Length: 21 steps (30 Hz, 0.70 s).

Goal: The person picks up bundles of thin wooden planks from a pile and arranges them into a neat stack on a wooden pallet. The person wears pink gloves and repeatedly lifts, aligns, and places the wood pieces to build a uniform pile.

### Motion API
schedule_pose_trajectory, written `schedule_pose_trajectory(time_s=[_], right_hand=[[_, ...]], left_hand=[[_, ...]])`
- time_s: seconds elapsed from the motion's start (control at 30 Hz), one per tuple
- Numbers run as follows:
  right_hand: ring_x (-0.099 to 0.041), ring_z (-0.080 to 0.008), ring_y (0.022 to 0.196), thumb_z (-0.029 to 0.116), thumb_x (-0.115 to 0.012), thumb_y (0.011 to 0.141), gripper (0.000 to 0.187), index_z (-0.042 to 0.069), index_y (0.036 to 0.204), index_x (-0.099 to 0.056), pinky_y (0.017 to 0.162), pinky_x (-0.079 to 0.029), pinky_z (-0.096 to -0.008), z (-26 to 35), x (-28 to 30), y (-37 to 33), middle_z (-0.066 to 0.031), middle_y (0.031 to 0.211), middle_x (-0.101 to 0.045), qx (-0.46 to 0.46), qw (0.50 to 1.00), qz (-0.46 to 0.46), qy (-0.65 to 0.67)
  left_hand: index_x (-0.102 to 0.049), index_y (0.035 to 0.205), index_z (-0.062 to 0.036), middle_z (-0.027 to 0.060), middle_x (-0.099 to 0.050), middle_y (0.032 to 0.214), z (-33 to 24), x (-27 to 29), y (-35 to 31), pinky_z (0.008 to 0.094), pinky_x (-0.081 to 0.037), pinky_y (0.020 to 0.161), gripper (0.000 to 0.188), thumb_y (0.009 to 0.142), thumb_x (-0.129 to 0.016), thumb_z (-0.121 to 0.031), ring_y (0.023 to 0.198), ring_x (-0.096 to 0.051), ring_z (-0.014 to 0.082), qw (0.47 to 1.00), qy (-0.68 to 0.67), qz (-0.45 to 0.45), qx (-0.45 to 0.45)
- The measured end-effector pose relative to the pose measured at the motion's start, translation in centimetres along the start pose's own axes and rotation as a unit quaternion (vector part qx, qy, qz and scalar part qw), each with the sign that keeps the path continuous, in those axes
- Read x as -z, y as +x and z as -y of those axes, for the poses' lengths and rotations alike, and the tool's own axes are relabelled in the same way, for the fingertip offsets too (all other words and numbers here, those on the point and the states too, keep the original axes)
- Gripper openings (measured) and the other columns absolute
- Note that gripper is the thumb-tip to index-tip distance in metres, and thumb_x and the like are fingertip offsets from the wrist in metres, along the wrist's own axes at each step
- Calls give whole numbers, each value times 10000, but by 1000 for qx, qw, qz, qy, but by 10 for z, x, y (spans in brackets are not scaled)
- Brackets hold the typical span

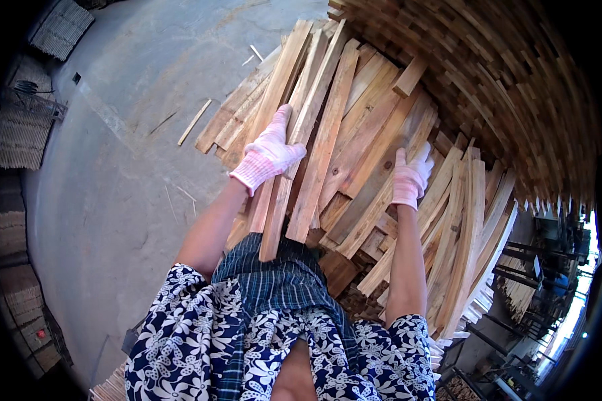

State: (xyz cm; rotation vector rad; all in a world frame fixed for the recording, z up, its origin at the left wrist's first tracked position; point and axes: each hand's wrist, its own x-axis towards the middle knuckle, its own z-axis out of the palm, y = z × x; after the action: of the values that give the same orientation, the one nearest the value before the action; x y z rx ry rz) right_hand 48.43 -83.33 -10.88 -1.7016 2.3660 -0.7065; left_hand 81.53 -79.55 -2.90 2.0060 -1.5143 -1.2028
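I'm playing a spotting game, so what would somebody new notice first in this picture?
Probably the huge stack of wood pieces filling the upper right. Next might come the pink-gloved left hand on the loose wooden strips in the middle, with the pink-gloved right hand farther right among them. The navy-and-white flowery clothing stands out at the bottom.

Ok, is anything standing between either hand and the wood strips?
Nothing visible but the left hand's own pink glove: that hand lies against the wood strips. Nothing shows between the right hand and the strips around it either, though its underside is hidden, so I can't confirm contact.
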Motion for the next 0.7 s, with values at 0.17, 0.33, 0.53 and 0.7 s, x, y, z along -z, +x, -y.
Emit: schedule_pose_trajectory(time_s=[0.17, 0.33, 0.53, 0.7], right_hand=[[-629, -437, 1052, 351, -682, 911, 632, 57, 1425, -463, 870, -545, -503, 102, 10, -38, -264, 1250, -566, 144, 986, 51, 61], [-613, -494, 1051, 360, -694, 891, 678, 108, 1452, -408, 872, -542, -544, 166, -32, -71, -304, 1236, -529, 124, 980, 153, -31], [-609, -152, 896, 156, -639, 925, 658, 53, 1524, -387, 773, -535, -252, 137, -39, -50, -65, 1079, -611, -22, 821, 204, 532], [-586, -278, 1191, 193, -703, 918, 899, 78, 1620, -153, 1028, -470, -357, 177, -34, -35, -199, 1365, -572, -43, 778, 237, 580]], left_hand=[[-319, 1574, -78, 175, -552, 1419, 50, -2, -4, 373, -436, 1092, 893, 828, -789, -215, 1299, -539, 278, 960, -257, -24, -109], [-333, 1565, -37, 167, -515, 1440, 51, 21, -16, 358, -415, 1113, 884, 830, -805, -167, 1300, -523, 270, 919, -359, -30, -162], [-237, 1606, -113, 212, -512, 1460, 47, 24, -13, 367, -441, 1119, 977, 801, -783, -209, 1318, -534, 320, 967, -206, -49, -140], [-214, 1614, -67, 179, -302, 1625, 34, -26, -1, 415, -230, 1238, 1013, 812, -790, -294, 1509, -281, 316, 938, -313, 90, -114]])
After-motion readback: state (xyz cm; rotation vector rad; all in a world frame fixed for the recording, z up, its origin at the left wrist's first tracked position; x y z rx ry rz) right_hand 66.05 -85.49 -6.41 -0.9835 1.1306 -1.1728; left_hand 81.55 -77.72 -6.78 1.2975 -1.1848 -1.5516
